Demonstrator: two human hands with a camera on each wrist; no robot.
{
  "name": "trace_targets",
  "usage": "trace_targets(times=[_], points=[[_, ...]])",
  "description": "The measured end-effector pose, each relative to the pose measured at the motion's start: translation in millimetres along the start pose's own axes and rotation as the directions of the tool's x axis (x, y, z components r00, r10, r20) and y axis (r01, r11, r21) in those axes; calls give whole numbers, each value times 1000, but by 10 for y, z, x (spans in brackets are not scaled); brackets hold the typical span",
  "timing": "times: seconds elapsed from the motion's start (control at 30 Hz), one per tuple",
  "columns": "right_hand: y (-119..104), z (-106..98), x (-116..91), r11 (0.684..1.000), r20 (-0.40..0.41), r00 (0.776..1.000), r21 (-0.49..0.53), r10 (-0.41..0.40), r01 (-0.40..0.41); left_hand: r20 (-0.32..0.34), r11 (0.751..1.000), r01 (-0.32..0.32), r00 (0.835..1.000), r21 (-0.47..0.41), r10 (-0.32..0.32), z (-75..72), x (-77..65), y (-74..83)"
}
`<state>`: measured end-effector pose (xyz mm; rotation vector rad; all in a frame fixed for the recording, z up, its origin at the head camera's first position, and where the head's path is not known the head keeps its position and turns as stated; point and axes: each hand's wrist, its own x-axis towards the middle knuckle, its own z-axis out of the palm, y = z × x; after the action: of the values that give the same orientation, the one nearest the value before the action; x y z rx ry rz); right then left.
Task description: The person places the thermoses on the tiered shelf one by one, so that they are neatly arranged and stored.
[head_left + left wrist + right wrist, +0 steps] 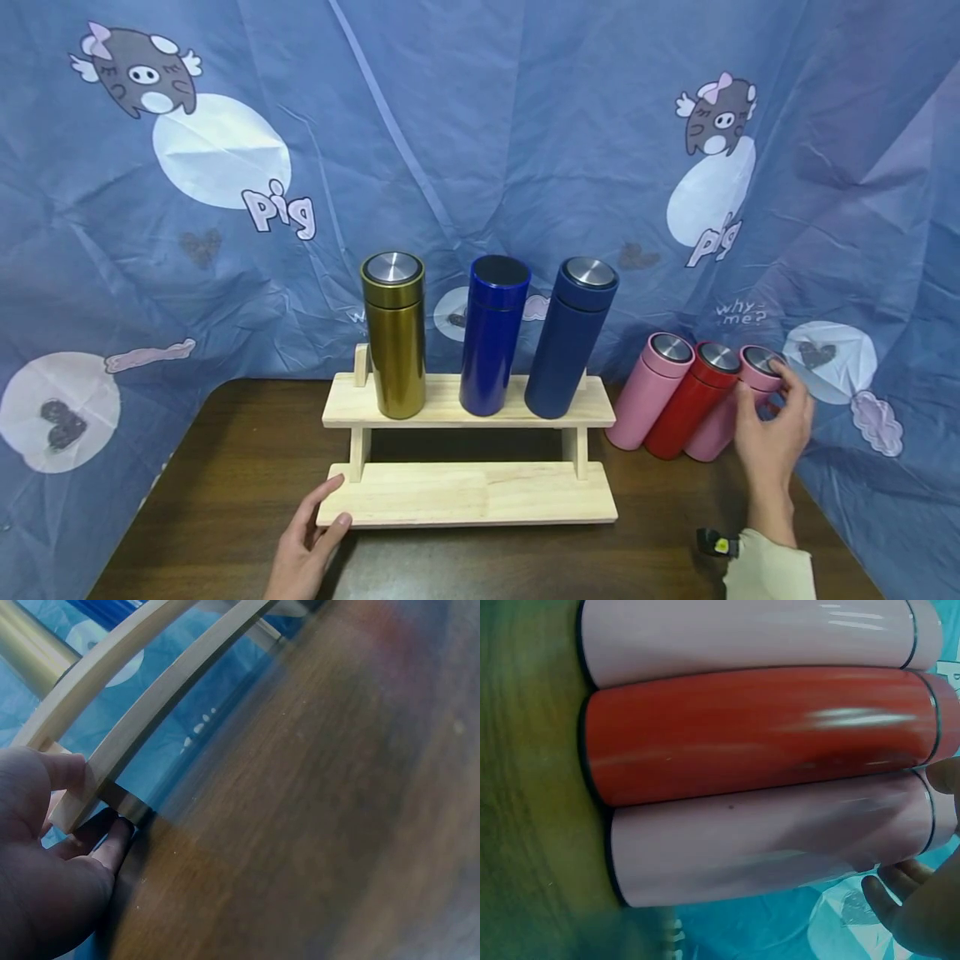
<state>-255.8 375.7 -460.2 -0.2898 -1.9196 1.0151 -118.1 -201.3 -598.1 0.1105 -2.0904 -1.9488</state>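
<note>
At the right, my right hand [776, 429] grips the top of the rightmost pink thermos flask [715, 429], thumb on one side and fingers on the other. This flask stands against a red flask [686, 412], with another pink flask [647, 400] on the red one's left. My left hand [303, 542] holds the left end of a two-tier wooden rack [480, 496]; the left wrist view shows thumb and fingers about the lower board [142, 720]. On the upper tier stand a gold flask [399, 358], a glossy blue flask [491, 350] and a matte navy flask [566, 354].
Under everything lies a dark brown wooden table [225, 467]. Behind it hangs a blue cloth [465, 125] printed with pigs and hearts, close to the flasks at the right. A small black item with a yellow mark [720, 543] is at the right wrist.
</note>
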Motion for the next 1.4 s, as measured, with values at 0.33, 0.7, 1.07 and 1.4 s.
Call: trace_targets(times=[0.33,0.7,1.07,1.4], points=[[100,33,-19,1000,60,998,23,-5,4,-11,1000,-11,1000,29,11,-1,9,-42],[141,25,-1,1000,134,991,22,20,-23,-8,997,-52,999,-50,51,1,18,-53],[168,9,20,1000,79,997,6,-20,20,1,1000,11,1000,10,-11,30,-37,238],[249,-56,33,998,-19,998,-1,-56,56,9,998,48,999,38,-48,-4,-8,86]])
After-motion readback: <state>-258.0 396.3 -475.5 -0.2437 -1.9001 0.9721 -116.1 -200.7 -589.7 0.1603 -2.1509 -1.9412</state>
